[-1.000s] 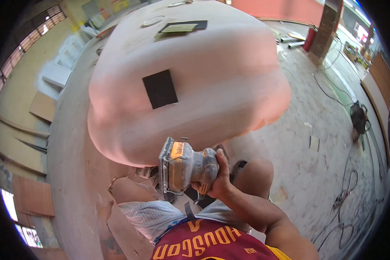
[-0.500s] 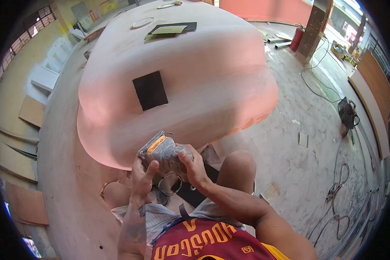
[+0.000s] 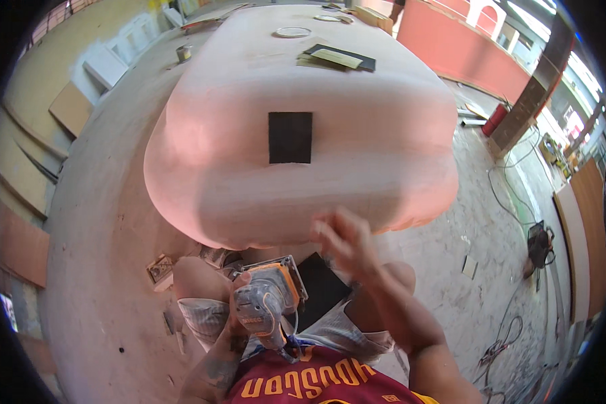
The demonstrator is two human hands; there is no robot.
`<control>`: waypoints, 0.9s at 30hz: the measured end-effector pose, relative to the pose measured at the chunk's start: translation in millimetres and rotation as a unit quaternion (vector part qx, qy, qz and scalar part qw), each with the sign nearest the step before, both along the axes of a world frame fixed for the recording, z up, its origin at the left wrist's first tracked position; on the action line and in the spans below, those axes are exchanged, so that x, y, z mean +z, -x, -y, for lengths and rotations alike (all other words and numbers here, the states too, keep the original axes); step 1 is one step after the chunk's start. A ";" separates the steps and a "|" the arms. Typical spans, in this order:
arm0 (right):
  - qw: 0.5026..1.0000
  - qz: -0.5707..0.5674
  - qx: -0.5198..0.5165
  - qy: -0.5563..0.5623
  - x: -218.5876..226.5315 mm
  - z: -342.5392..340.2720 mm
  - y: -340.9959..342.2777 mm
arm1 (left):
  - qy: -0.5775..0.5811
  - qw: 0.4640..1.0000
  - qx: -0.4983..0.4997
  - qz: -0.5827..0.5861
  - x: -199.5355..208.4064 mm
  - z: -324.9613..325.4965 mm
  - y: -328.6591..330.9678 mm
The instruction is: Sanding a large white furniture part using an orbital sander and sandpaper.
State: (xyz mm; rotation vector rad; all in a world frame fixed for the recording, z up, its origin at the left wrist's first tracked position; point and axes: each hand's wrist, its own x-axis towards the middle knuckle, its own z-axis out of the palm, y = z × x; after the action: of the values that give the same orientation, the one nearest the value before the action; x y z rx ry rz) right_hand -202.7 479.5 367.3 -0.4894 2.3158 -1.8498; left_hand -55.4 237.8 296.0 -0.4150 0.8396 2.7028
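In my left hand is an electric sander, grey and dusty with an orange band and a flat square pad. I hold it over my lap, its pad facing up and right; most of the fingers are hidden behind it. My right hand is raised in front of the big pink-and-white rounded form. Its fingers are blurred but look loosely apart, and nothing shows in them. Beyond it, a black sheet of sandpaper lies on the form's sloping face.
On top of the form are more sheets and a round lid. Another dark sheet lies between my knees. To the right are a cable, a black tool, a red cylinder and a post.
My right hand has let go of the sander and moved forward and right. The left hand has lowered the sander and turned it. The view has swung left.
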 end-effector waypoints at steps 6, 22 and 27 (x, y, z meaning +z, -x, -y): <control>0.957 -0.140 -0.190 -0.171 -37.1 51.2 184.5 | -0.070 0.997 -0.011 0.000 -20.2 -0.1 -19.4; 1.000 -0.017 -0.007 -0.002 23.9 34.0 66.4 | 0.266 0.927 0.137 -0.226 24.8 4.5 0.9; 0.988 0.033 -0.076 0.129 40.6 2.2 20.2 | 0.300 0.903 0.128 -0.279 46.7 -8.9 27.1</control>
State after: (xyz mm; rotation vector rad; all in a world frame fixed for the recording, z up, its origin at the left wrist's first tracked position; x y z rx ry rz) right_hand -222.9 477.3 408.0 -0.2804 2.1358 -2.2144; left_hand -82.5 246.7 342.7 0.1763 1.9178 2.7739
